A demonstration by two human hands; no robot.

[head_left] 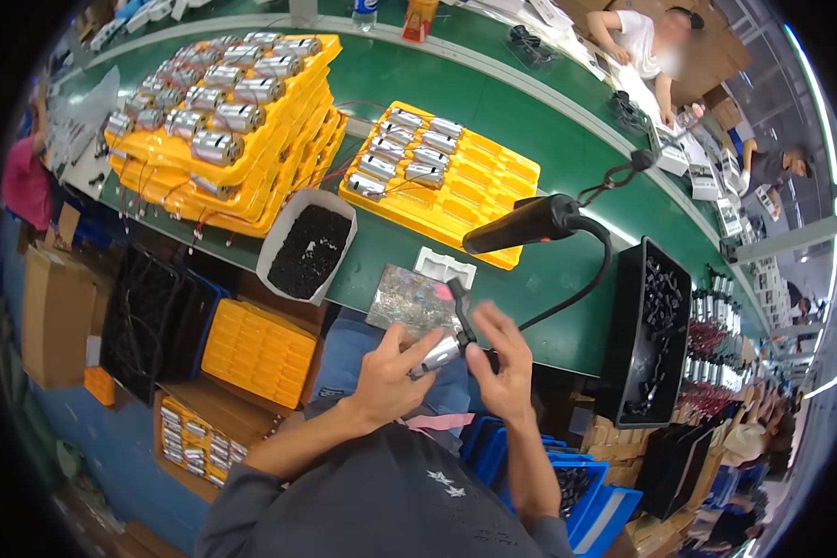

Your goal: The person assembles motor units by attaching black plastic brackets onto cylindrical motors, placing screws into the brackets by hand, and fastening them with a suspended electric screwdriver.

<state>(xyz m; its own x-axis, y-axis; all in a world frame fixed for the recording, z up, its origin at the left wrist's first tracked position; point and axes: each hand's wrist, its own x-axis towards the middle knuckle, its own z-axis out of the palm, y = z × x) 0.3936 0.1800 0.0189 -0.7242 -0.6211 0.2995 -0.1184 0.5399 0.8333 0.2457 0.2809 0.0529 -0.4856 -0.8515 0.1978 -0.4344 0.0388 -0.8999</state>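
Note:
My left hand point(391, 377) is closed around a small silver cylindrical motor point(437, 356), held over my lap at the bench's near edge. A black plastic part point(461, 312) with a narrow upright arm sits at the motor's upper end. Beside it is my right hand point(505, 367), its fingers stretched out and its thumb close to the black part; whether the thumb touches it I cannot tell. Just beyond both hands lie a worn metal plate point(402, 299) and a white moulded holder point(446, 269). A black electric screwdriver point(521, 225) hangs above the bench on a cord.
A yellow tray point(493, 177) partly filled with motors lies ahead. Stacked motor trays point(298, 102) stand at left, near a white tub point(272, 251) of small black pieces. At right is a black bin point(631, 316) of black parts. Co-workers point(637, 42) sit across the line.

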